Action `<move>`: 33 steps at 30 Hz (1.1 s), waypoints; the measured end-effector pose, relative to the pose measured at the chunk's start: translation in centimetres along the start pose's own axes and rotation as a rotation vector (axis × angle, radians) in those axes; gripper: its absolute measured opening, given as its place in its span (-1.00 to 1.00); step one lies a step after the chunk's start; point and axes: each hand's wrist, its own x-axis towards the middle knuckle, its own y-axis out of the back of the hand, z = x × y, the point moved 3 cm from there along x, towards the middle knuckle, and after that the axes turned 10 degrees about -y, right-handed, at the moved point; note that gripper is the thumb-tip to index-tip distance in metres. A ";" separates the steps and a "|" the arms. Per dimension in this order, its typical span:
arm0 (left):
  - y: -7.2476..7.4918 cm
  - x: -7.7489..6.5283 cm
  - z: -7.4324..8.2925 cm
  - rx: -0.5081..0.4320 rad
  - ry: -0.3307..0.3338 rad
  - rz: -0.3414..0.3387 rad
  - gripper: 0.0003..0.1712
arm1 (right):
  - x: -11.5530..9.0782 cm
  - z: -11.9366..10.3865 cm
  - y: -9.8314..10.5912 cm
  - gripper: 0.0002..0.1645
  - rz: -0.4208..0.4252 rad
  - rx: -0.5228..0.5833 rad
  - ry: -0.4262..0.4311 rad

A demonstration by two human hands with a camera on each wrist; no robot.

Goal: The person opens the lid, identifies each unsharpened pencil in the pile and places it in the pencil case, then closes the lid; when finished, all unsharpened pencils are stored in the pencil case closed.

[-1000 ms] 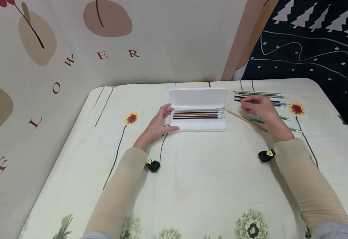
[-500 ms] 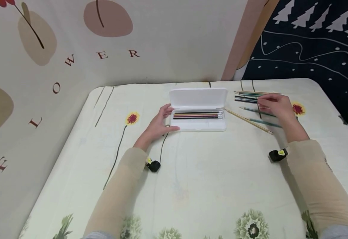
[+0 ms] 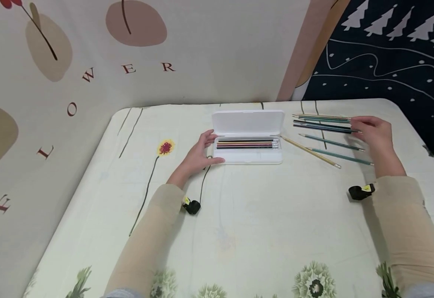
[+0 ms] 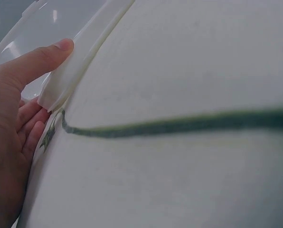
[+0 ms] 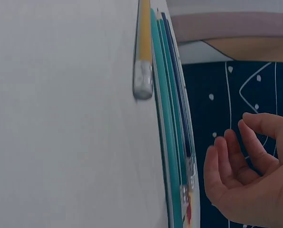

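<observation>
An open white plastic pencil case (image 3: 248,157) lies on the cloth, its lid (image 3: 247,122) folded back, with several dark and coloured pencils (image 3: 244,143) inside. My left hand (image 3: 196,154) holds its left end; in the left wrist view the thumb (image 4: 46,57) lies over the rim and the fingers sit at the side. Over the eraser ends of a row of loose pencils (image 3: 322,126) is my right hand (image 3: 377,132). The right wrist view shows its fingers loosely bent, thumb tip close to the index fingertip, nothing between them.
A gold pencil (image 3: 310,152) slants away from the case's right corner. Two teal pencils, one of them (image 3: 341,157) nearer me, lie beside it. A patterned wall hanging (image 3: 202,74) rises behind the table, and a dark cloth with white trees (image 3: 388,62) hangs at right.
My right hand has moved rightward along the loose pencils to their eraser ends, uncovering more of them. The left hand and the case have stayed in place.
</observation>
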 end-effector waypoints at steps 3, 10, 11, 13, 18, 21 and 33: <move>0.0 0.0 0.0 -0.005 0.011 -0.001 0.23 | 0.4 0.3 0.9 -0.87 0.045 -0.027 -0.029; -0.1 0.0 -0.1 -0.001 0.024 -0.007 0.23 | -1.8 -0.2 1.9 -0.87 0.080 -0.070 -0.138; -0.1 0.0 -0.1 0.000 0.027 -0.006 0.23 | -2.1 -0.2 2.0 -0.87 0.069 -0.108 -0.150; -0.1 0.0 -0.1 0.000 0.030 -0.006 0.23 | -2.4 0.0 2.2 -0.88 0.057 -0.164 -0.166; 0.1 0.0 -0.1 -0.004 0.030 -0.007 0.23 | -2.7 0.5 2.5 -0.90 0.043 -0.367 -0.150; 0.1 0.0 0.0 -0.005 0.029 -0.005 0.22 | -2.5 0.6 2.5 -0.81 0.032 -0.494 -0.103; 0.1 0.1 0.0 -0.010 0.015 -0.005 0.21 | -1.5 0.5 1.6 -0.46 0.027 -0.679 0.005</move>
